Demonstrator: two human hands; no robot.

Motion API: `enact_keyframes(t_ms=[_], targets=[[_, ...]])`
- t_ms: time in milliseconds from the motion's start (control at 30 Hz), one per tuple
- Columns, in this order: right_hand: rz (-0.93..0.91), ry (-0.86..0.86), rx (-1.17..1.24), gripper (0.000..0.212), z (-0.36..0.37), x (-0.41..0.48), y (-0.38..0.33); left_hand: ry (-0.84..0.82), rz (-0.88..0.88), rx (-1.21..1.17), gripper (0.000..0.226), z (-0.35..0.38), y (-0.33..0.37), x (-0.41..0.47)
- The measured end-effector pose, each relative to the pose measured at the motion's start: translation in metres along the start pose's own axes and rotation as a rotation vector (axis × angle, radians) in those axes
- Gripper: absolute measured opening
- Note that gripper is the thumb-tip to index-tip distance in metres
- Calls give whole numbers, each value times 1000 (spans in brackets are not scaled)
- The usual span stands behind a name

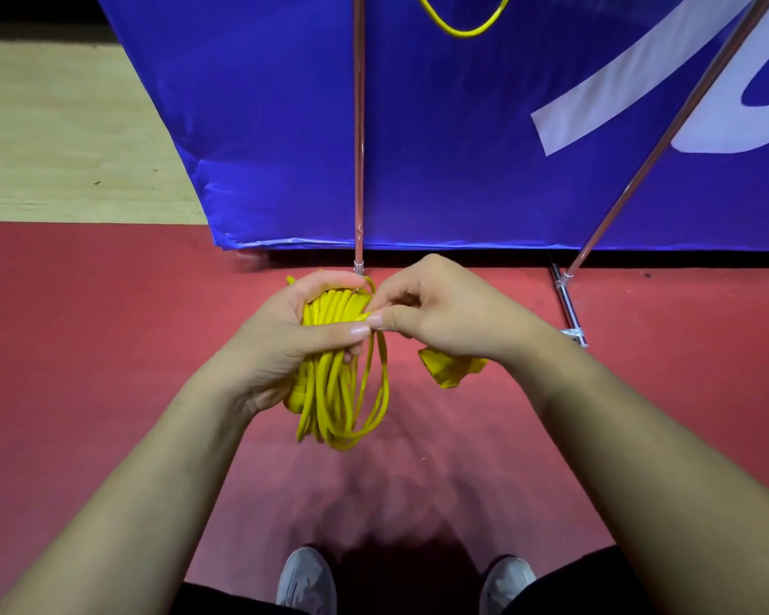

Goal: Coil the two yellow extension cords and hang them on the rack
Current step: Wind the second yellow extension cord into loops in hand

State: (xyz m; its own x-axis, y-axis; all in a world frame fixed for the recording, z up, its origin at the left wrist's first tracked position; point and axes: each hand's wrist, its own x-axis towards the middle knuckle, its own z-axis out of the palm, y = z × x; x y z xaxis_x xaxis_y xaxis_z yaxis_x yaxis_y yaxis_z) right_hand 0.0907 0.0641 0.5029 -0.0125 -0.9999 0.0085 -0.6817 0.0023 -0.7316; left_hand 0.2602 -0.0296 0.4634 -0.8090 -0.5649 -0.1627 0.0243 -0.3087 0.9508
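Red floor (107, 348), wood strip (63, 139) behind, blue banner (462, 148).

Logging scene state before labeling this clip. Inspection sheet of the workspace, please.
surface: red floor; pale wood strip at far left.
job's things: coiled yellow cord hanging from the left hand; yellow plug block, blurred, below the right wrist; second yellow cord, one loop showing at the top edge.
clutter: nothing seen.
grips: left hand holds the coil; right hand pinches one strand at the coil's top.
cables: only the two cords.
surroundings: blue banner, metal poles, grey shoes.
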Motion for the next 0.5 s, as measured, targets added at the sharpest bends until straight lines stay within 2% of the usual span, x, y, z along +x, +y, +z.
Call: enact_keyframes(t_ms=[100,233,333,467,500], targets=[[21,17,37,13,1,1,8,37,36,22,47,1,4,3],[56,-64,-7,6,6,1,26,68,74,-49,38,9,3,6],[59,24,-129,6,15,4,45,95,60,-127,38,6,2,8],[155,8,378,7,9,-1,52,121,40,-211,43,-6,6,9],[147,3,423,7,8,-2,50,106,36,-189,45,-8,6,9]])
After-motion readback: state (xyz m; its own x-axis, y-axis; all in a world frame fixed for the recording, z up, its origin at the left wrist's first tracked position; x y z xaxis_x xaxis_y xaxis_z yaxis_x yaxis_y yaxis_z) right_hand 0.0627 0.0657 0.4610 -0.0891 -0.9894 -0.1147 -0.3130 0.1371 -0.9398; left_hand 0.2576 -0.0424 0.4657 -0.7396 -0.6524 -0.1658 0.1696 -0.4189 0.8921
